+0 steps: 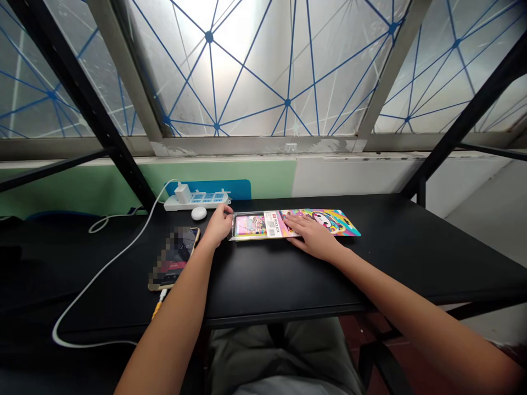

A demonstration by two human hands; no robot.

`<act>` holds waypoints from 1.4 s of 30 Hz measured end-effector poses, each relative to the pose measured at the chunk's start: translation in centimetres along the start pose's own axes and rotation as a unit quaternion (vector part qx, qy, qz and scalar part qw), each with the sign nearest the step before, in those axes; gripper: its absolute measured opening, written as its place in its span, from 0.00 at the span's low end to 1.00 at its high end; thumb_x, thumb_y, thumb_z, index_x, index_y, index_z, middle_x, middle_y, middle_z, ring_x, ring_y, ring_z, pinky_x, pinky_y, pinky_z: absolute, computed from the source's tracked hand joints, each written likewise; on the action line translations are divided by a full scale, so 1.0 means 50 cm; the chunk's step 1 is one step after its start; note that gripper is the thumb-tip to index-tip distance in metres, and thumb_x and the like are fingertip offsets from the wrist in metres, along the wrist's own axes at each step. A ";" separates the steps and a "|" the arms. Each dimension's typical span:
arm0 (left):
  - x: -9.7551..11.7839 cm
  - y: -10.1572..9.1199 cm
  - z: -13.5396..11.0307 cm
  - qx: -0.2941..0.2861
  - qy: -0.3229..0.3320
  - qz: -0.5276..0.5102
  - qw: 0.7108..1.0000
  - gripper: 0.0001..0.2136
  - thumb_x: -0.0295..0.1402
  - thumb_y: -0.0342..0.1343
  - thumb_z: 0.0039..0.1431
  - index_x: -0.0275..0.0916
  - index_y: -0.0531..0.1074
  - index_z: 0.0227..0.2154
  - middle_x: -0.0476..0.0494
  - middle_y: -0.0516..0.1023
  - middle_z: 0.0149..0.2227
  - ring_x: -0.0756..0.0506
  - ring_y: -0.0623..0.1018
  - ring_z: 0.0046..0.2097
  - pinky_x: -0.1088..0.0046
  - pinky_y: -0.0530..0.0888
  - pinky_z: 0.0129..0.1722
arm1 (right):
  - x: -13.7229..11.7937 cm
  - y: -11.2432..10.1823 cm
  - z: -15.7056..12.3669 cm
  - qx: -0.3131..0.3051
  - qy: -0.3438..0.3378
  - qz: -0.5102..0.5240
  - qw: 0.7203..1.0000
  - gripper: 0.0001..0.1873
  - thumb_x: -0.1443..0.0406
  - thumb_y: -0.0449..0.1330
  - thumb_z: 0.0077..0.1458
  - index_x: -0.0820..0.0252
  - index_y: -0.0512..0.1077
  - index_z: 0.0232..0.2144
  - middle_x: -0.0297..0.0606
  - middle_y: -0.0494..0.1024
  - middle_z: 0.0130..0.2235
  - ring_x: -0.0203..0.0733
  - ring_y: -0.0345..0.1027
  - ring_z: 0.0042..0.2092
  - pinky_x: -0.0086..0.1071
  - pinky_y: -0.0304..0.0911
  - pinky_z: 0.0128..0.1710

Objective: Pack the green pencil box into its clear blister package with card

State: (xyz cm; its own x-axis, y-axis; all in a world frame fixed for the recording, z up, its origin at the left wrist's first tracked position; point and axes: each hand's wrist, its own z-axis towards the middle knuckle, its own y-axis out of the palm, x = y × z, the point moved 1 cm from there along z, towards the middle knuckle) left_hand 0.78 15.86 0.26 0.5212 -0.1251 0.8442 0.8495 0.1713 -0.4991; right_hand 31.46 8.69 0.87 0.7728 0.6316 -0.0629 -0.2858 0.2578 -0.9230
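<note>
A long, colourful cardboard sleeve (346, 224) printed with cartoon art lies flat on the black desk, a white label (272, 224) near its left part. Out of the sleeve's left side sticks a clear plastic package holding a pink printed pencil box (250, 225). The fingers of my left hand (219, 224) are closed on the package's left end. My right hand (313, 235) rests flat on top of the sleeve, fingers stretched out, covering part of the print.
A phone (175, 260) with a cable plugged in lies left of my left forearm. Behind it are a white earbud case (198, 213) and a power strip (197, 200) with a charger. A white cable (99, 271) loops across the left side. Black frame posts (127, 170) flank the desk.
</note>
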 end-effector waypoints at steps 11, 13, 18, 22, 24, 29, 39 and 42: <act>0.064 0.007 -0.035 0.081 0.126 0.315 0.937 0.15 0.31 0.50 0.64 0.39 0.72 0.51 0.33 0.71 0.56 0.33 0.68 0.59 0.56 0.66 0.57 | 0.006 0.024 0.013 0.062 -0.004 -0.072 0.995 0.24 0.59 0.54 0.65 0.63 0.67 0.60 0.54 0.72 0.59 0.58 0.66 0.60 0.53 0.64 0.58; 0.089 0.047 -0.049 0.001 0.202 0.330 0.922 0.17 0.35 0.46 0.68 0.40 0.71 0.55 0.36 0.70 0.60 0.37 0.68 0.61 0.59 0.64 0.61 | -0.009 0.030 0.034 0.055 -0.018 -0.092 0.994 0.25 0.58 0.54 0.65 0.64 0.67 0.60 0.56 0.71 0.59 0.60 0.66 0.59 0.53 0.64 0.57; 0.103 0.103 -0.040 -0.160 0.219 0.332 0.903 0.24 0.41 0.35 0.72 0.43 0.59 0.66 0.41 0.58 0.69 0.38 0.57 0.70 0.49 0.54 0.66 | -0.046 0.064 0.087 0.027 -0.062 -0.094 0.993 0.30 0.55 0.53 0.65 0.70 0.63 0.62 0.57 0.66 0.64 0.60 0.58 0.65 0.52 0.56 0.64; 0.091 0.095 0.000 -0.170 0.174 0.316 0.917 0.26 0.41 0.34 0.71 0.40 0.53 0.68 0.40 0.54 0.71 0.40 0.54 0.71 0.50 0.51 0.68 | -0.052 0.091 0.135 0.026 -0.038 -0.077 0.996 0.33 0.54 0.54 0.65 0.73 0.63 0.62 0.58 0.65 0.64 0.61 0.54 0.67 0.52 0.53 0.65; 0.088 0.090 0.019 -0.158 0.152 0.299 0.929 0.28 0.45 0.34 0.71 0.38 0.52 0.68 0.38 0.55 0.70 0.39 0.55 0.71 0.49 0.50 0.68 | -0.050 0.098 0.158 0.029 -0.036 -0.069 0.997 0.30 0.55 0.54 0.65 0.70 0.64 0.61 0.57 0.67 0.63 0.60 0.56 0.66 0.52 0.54 0.65; 0.085 0.090 0.038 -0.158 0.167 0.263 0.937 0.33 0.52 0.34 0.69 0.37 0.47 0.70 0.36 0.57 0.69 0.39 0.56 0.70 0.53 0.50 0.68 | -0.050 0.105 0.193 0.030 -0.045 -0.081 0.995 0.24 0.58 0.54 0.65 0.68 0.70 0.57 0.58 0.70 0.60 0.60 0.60 0.64 0.53 0.57 0.63; 0.073 0.090 0.033 -0.163 0.213 0.270 0.925 0.35 0.55 0.31 0.69 0.37 0.44 0.71 0.36 0.54 0.71 0.39 0.54 0.71 0.54 0.51 0.68 | -0.041 0.107 0.185 0.030 -0.097 -0.073 0.992 0.22 0.61 0.54 0.65 0.66 0.70 0.57 0.56 0.68 0.63 0.58 0.58 0.66 0.53 0.59 0.62; 0.074 0.091 0.034 -0.165 0.203 0.274 0.926 0.36 0.56 0.30 0.69 0.36 0.45 0.71 0.37 0.53 0.71 0.38 0.53 0.71 0.53 0.50 0.68 | -0.042 0.104 0.188 0.027 -0.102 -0.075 0.992 0.22 0.62 0.54 0.65 0.67 0.70 0.56 0.57 0.68 0.62 0.59 0.59 0.65 0.52 0.59 0.62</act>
State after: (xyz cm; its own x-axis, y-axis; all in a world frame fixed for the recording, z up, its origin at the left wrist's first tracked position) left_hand 6.44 17.83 1.47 0.8122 -0.4755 0.3381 0.3934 0.0183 -0.9192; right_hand 23.05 15.57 -0.24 0.6801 0.7163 0.1562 -0.2104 0.3948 -0.8944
